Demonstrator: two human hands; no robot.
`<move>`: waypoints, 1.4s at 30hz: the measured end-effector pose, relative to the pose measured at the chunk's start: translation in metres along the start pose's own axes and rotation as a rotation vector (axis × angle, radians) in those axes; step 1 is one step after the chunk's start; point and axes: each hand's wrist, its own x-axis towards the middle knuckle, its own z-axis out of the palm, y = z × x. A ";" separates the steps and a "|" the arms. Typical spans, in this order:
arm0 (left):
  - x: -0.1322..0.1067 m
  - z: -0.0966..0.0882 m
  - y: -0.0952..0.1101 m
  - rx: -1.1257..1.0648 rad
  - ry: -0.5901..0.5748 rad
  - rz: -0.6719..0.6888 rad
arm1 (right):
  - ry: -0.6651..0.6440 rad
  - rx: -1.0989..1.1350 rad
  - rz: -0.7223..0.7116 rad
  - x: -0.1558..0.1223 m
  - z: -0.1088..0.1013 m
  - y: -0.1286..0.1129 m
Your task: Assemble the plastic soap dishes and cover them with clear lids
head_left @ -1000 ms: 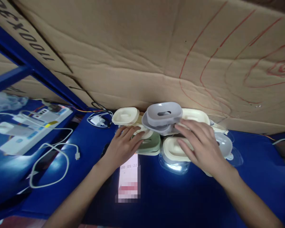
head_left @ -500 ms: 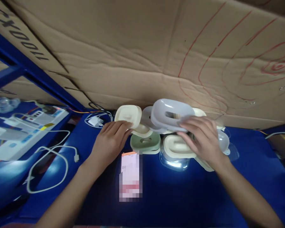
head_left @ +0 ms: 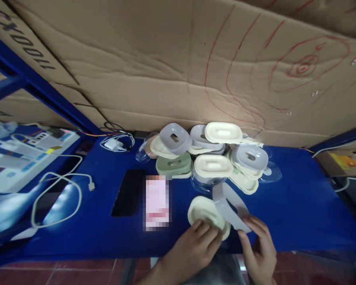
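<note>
Near the table's front edge, my left hand (head_left: 194, 249) has its fingers closed on the near rim of a cream oval plastic tray (head_left: 200, 209) with a raised middle. My right hand (head_left: 259, 249) pinches a grey oval plastic cover (head_left: 225, 200) by its near end, thumb below. The cover is tilted, has a slot in its face and overlaps the tray's right side. Beyond both hands lies a pile of similar parts: a cream tray (head_left: 213, 165), a grey slotted cover (head_left: 174, 138), a green slotted piece (head_left: 174, 164) and another grey cover (head_left: 251, 157).
A phone with a lit, blurred screen (head_left: 157, 204) lies left of my hands, beside a dark phone-shaped slab (head_left: 127, 193). A white power strip (head_left: 32, 162) and loose white cable (head_left: 80, 198) are at the left. Cardboard (head_left: 130, 59) walls the back; a small box (head_left: 344, 162) stands right.
Both hands have come back from the pile toward the table's front edge. They brought the cream tray and the grey cover with them, and the view has shifted.
</note>
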 end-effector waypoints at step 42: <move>-0.033 -0.090 -0.223 0.050 0.328 -1.033 | -0.403 -0.087 -0.310 -0.011 0.021 0.009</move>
